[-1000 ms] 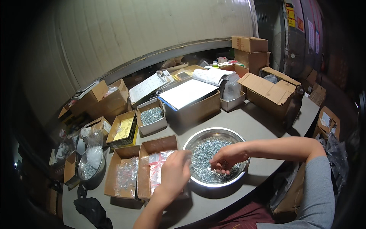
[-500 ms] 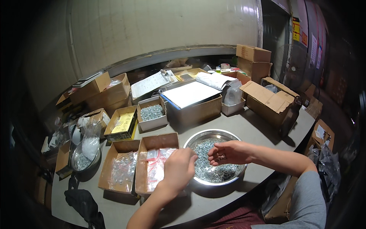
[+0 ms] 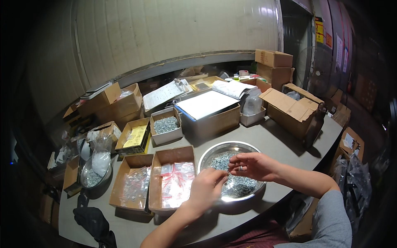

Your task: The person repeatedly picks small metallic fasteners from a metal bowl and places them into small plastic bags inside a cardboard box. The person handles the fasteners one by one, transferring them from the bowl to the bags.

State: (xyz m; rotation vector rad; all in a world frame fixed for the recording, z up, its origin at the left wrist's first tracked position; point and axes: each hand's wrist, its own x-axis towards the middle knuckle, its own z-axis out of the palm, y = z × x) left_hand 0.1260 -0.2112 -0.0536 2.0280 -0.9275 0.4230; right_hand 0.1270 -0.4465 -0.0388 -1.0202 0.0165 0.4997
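A round metal bowl (image 3: 202, 159) holds many small silvery screws (image 3: 242, 188). Over its left part, my left hand (image 3: 208, 186) has its fingertips drawn together close to my right fingers. Whatever they pinch is too small to make out. My right hand (image 3: 253, 166), with a ring on one finger, is above the bowl with its fingers curled inward; the inside of the hand is hidden. Left of the bowl stands an open cardboard box (image 3: 171, 153) of small clear bags with red seal lines (image 3: 175, 182). Beside it, another box (image 3: 136, 159) contains clear bags with small parts (image 3: 134, 186).
Behind are a white box of screws (image 3: 167, 138), a yellow-and-black box (image 3: 134, 134) and a carton (image 3: 213, 124) topped with papers. A smaller metal bowl (image 3: 101, 182) and a black cloth item (image 3: 94, 223) lie at left. An open-flapped carton (image 3: 289, 115) stands at right.
My left hand has moved right, from over the box of bags to the bowl's left side near my right hand. My right hand has barely shifted, its fingers still curled.
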